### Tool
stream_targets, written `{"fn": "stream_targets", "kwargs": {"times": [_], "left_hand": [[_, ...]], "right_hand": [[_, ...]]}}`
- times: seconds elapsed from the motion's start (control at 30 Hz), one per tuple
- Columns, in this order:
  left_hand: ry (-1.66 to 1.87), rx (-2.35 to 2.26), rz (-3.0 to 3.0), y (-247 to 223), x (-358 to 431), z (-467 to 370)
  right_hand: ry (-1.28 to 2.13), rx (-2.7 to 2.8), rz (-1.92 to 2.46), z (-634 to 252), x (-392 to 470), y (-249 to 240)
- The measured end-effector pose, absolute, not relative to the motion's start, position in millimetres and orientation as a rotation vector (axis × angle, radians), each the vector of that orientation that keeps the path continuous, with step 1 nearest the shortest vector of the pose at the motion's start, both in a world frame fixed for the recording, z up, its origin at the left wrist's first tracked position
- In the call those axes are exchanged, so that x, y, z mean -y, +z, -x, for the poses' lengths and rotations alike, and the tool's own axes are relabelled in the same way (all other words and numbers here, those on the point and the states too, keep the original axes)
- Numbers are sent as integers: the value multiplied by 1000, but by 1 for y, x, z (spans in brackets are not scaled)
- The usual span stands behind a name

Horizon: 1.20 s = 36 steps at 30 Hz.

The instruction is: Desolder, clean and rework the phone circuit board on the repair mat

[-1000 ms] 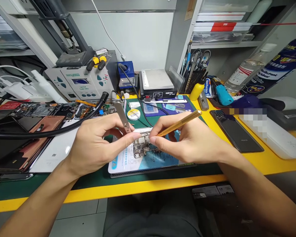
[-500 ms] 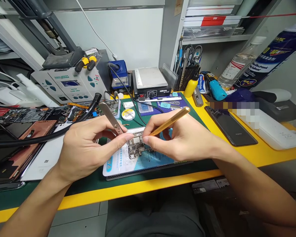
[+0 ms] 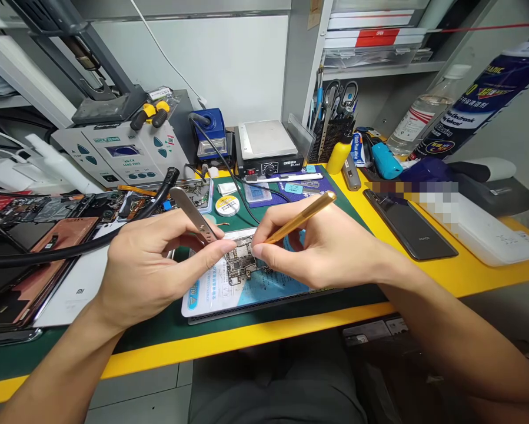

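My left hand [image 3: 152, 265] pinches a pair of metal tweezers [image 3: 191, 211] between thumb and fingers; their tips are hidden behind the thumb. In my right hand [image 3: 317, 244] is a slim gold pen-shaped tool [image 3: 303, 217], slanting down and left, its tip covered by my fingers. Between the hands lies a phone circuit board [image 3: 242, 262], partly hidden under the right fingers. The board rests on a blue and white printed pad [image 3: 218, 297] on the green mat. Fingertips of both hands are close over the board's upper part; I cannot tell whether the tool tips touch it.
A black hose [image 3: 74, 254] runs in from the left over phone parts and a white phone panel [image 3: 76, 294]. Behind stand a rework station [image 3: 127, 150], a blue soldering-iron stand [image 3: 211, 132] and a flat heating plate [image 3: 270, 153]. A black phone [image 3: 414, 227] lies right.
The view has shifted very slightly. Both hands keep their grips over the board, with no clear movement of the tweezers or gold tool.
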<state>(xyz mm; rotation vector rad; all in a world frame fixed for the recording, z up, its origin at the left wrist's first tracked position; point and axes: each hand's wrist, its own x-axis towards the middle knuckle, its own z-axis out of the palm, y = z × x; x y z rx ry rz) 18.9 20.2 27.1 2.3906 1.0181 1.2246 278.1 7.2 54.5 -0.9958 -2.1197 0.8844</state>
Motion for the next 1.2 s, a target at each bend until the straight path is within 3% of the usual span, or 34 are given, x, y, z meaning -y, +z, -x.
{"fn": "stream_targets", "kwargs": {"times": [1.2], "left_hand": [[1221, -908, -2497, 28, -28, -15]], "right_hand": [[858, 2117, 987, -279, -7, 55]]}}
